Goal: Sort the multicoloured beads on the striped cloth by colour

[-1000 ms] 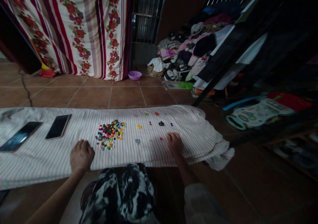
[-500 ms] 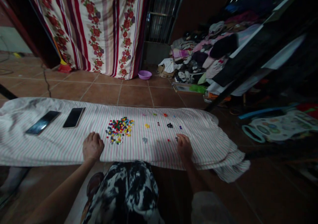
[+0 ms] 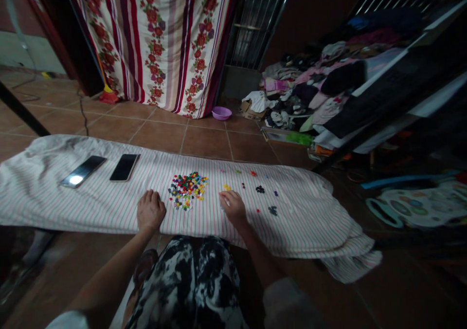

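Note:
My left hand rests on the striped cloth with its fingers curled under, just left of a heap of small coloured pieces. Between that heap and the sorted groups, my right hand hovers or rests with thumb and fingertips drawn together; anything in the pinch is too small to make out. A yellow group sits just beyond its fingertips. Farther right lie a black group, a dark grey group, one red piece and blue pieces. Orange pieces lie along the far side.
Two phones, one reflecting light and one dark, lie at the cloth's left. Past the far edge are a tiled floor, a purple basin and a floral curtain. Clothes are heaped at the back right.
My right hand has moved left from the dark grey group, uncovering it, and now covers the spot of the lighter grey group. My left hand stays beside the heap. The view has shifted slightly.

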`<action>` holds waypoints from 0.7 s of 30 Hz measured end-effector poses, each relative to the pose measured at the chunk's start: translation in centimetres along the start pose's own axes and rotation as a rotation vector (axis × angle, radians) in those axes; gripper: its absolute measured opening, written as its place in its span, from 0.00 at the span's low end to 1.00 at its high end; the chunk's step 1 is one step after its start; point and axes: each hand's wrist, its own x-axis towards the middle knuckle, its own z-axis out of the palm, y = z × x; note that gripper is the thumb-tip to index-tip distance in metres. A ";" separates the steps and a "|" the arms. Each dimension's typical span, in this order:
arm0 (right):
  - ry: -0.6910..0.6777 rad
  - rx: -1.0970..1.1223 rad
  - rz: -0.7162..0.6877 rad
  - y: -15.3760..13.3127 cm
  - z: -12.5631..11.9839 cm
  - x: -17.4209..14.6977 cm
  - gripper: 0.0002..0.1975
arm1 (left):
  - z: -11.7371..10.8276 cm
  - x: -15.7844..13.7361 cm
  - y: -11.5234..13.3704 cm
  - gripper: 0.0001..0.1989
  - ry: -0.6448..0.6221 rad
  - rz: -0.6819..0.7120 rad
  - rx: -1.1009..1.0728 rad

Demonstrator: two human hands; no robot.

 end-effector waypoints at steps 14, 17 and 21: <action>-0.346 -0.323 0.024 -7.4 7.6 5.7 0.11 | 0.6 -0.2 0.0 0.17 0.004 -0.009 -0.028; -0.360 -0.366 0.022 -7.9 7.7 6.1 0.10 | 0.8 -0.3 -0.1 0.17 0.005 -0.018 -0.040; -0.384 -0.427 -0.006 -8.5 7.8 6.3 0.11 | 0.9 -0.3 -0.1 0.18 0.023 -0.014 -0.038</action>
